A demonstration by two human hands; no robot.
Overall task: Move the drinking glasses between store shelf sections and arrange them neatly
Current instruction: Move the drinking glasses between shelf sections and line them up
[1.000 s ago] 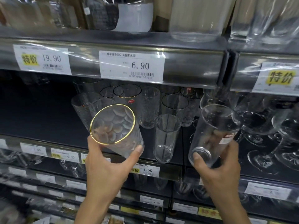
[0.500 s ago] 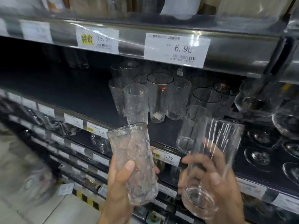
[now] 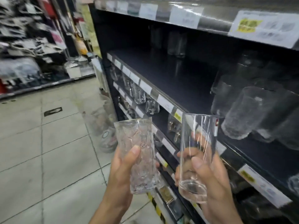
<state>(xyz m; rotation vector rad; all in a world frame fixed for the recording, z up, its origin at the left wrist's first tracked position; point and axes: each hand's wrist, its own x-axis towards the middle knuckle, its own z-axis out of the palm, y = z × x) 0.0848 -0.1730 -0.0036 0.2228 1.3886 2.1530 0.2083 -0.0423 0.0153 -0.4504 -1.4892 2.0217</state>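
Note:
My left hand [image 3: 123,173] grips a textured, hammered drinking glass [image 3: 139,152] upright in front of the shelving. My right hand [image 3: 208,178] holds a tall smooth clear glass [image 3: 198,147] upright, fingers wrapped round its lower half. Both glasses are off the shelf, side by side and apart. On the dark shelf [image 3: 186,81] to the right stands a blurred group of glasses [image 3: 246,110]. Two more glasses [image 3: 176,41] stand far back on the same shelf.
Price labels [image 3: 145,88] line the shelf edges. Lower shelves hold small glasses [image 3: 139,96]. A tiled aisle floor [image 3: 48,143] opens to the left, with another stocked display [image 3: 29,46] across it.
The view has swung left, away from the glass group toward the bare shelf stretch and the aisle. Both hands still hold their glasses, which went from tilted to upright.

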